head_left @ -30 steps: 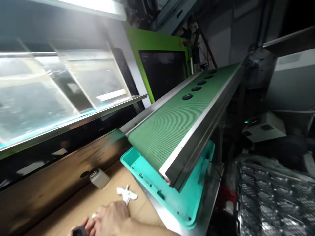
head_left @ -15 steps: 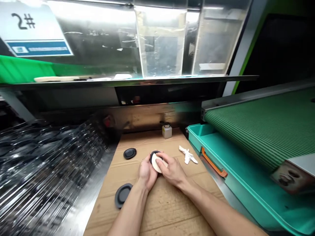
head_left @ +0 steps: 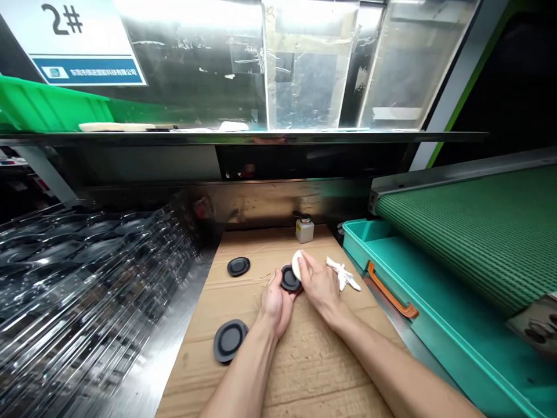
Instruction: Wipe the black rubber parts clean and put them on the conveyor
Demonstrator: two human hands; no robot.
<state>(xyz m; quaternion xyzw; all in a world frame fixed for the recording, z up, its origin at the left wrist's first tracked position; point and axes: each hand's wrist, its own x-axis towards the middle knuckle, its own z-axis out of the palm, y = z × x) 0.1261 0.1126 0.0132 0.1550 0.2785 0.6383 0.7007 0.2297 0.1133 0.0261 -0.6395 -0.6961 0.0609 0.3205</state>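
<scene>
My left hand point(head_left: 275, 303) clamps a black disc point(head_left: 290, 278) over the cardboard-covered surface point(head_left: 304, 371), while my right hand point(head_left: 321, 288) grips a white pad point(head_left: 297, 265) against it. A second disc point(head_left: 238, 266) and a third disc point(head_left: 228, 341) lie nearby.

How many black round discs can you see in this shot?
3 black discs: one held in the left hand, one on the cardboard ahead of that hand, one on the cardboard beside the left wrist.

Round black rubber disc point(head_left: 290, 278) touching a white pad point(head_left: 296, 265)
</scene>
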